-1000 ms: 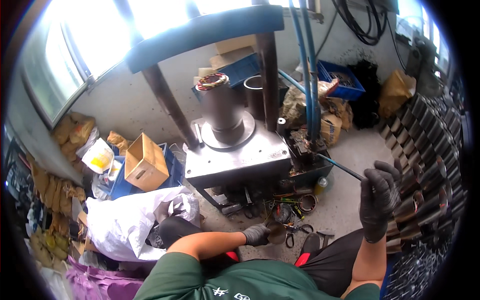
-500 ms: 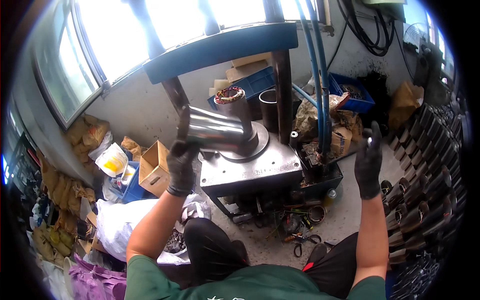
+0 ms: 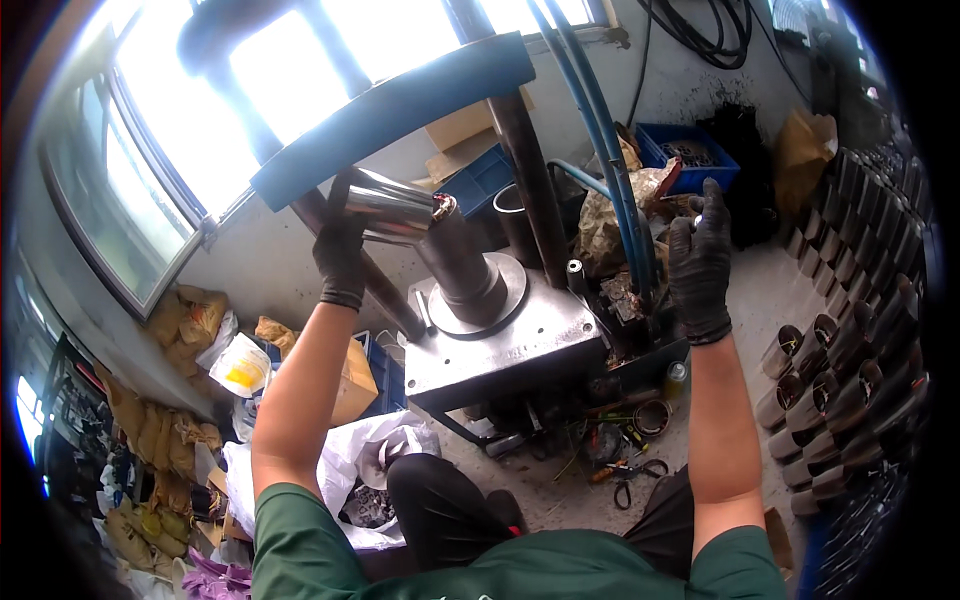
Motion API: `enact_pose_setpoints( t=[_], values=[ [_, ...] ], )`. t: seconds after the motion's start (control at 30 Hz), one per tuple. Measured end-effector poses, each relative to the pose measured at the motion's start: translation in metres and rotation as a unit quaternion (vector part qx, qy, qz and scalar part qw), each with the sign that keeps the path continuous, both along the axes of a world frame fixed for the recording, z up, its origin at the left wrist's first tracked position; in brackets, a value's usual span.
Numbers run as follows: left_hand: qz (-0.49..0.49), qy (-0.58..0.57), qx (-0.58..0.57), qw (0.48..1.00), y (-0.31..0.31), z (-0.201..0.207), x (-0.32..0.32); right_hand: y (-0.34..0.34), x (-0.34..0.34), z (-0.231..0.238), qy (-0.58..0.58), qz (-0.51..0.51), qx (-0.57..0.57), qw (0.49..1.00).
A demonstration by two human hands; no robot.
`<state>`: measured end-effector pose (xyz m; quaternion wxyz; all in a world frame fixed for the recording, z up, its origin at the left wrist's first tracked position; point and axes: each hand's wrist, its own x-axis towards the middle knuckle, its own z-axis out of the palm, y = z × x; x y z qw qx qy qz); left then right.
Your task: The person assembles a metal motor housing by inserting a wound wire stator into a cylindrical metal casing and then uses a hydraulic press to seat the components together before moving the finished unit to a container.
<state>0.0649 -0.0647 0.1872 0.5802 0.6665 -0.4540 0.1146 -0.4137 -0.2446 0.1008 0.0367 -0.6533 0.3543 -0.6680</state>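
My gloved left hand (image 3: 343, 245) grips the far end of a shiny metal tube (image 3: 385, 207), holding it up almost level. The tube's right end is beside the top of a dark upright cylinder (image 3: 465, 268); whether they touch I cannot tell. A bit of coloured wire shows at the cylinder's top. That cylinder stands on a round metal disc (image 3: 512, 303) on the steel table (image 3: 500, 355) of a press. My gloved right hand (image 3: 700, 270) is raised right of the press, index finger up, other fingers partly bent; a small bright spot shows between them.
The blue crossbeam (image 3: 400, 115) and dark columns (image 3: 527, 180) frame the press table. Blue hoses (image 3: 605, 150) run down its right side. Rows of metal tubes (image 3: 840, 370) are stacked at right. Tools such as scissors (image 3: 640, 475) lie on the floor; a white sack (image 3: 385, 440) stands at left.
My left hand has lifted the metal tube up to the height of the cylinder's top. My right hand's fingers have bent a little. The view has shifted.
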Motion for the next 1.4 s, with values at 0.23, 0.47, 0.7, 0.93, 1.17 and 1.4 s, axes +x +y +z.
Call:
enact_pose_setpoints(
  t=[0.23,0.47,0.7,0.93,1.17,1.4],
  values=[
    [-0.166,0.172,0.029,0.97,-0.031,0.057,0.04,0.018,-0.018,0.03,0.019,-0.022,-0.015,0.999],
    [-0.147,0.121,0.133,0.973,-0.054,0.083,0.037,0.021,-0.028,0.033,0.049,0.02,-0.015,0.998],
    [-0.152,0.073,0.166,0.972,-0.063,0.089,0.014,0.023,-0.029,0.034,0.065,0.012,0.037,0.997],
    [-0.12,0.037,0.201,0.972,-0.067,0.097,0.009,0.033,-0.029,0.041,0.048,0.077,0.048,0.995],
    [-0.111,0.013,0.2,0.973,-0.068,0.094,0.006,0.038,-0.031,0.039,0.101,0.051,0.05,0.992],
    [-0.165,-0.015,0.191,0.967,-0.071,0.09,0.003,0.046,-0.043,0.045,0.178,0.094,0.117,0.973]
  ],
)
